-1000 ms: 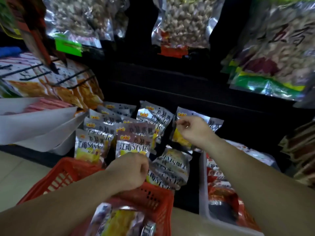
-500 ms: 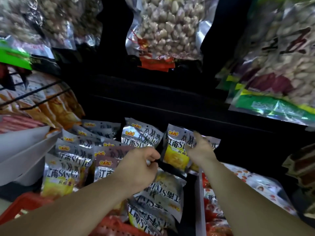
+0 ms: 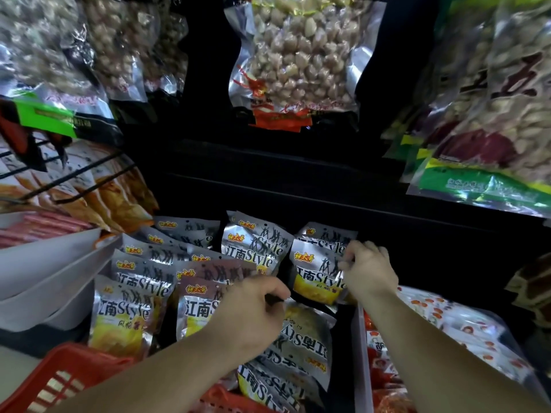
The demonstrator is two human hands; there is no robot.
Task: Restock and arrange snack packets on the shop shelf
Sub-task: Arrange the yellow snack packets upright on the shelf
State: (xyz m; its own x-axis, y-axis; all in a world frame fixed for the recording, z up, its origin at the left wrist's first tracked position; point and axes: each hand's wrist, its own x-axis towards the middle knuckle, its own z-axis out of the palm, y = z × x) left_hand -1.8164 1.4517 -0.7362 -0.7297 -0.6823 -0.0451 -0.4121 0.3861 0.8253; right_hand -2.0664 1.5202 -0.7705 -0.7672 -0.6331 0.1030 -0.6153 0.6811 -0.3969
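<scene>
- Dark shelf [image 3: 298,189]: silver snack packets [image 3: 253,248] stand in rows.
- Upside-down packet [image 3: 307,338] lies flat in front, long axis toward the wearer, right under the left hand [image 3: 253,314], so that hand's nearer.
- It's curled at the packet's top edge; real grip, can't tell.
- Right hand [image 3: 368,272] pinches the rightmost upright packet [image 3: 316,278] by its side edge.

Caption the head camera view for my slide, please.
Right hand pinches a silver snack packet on the shelf; left hand grips an upside-down packet.
</scene>
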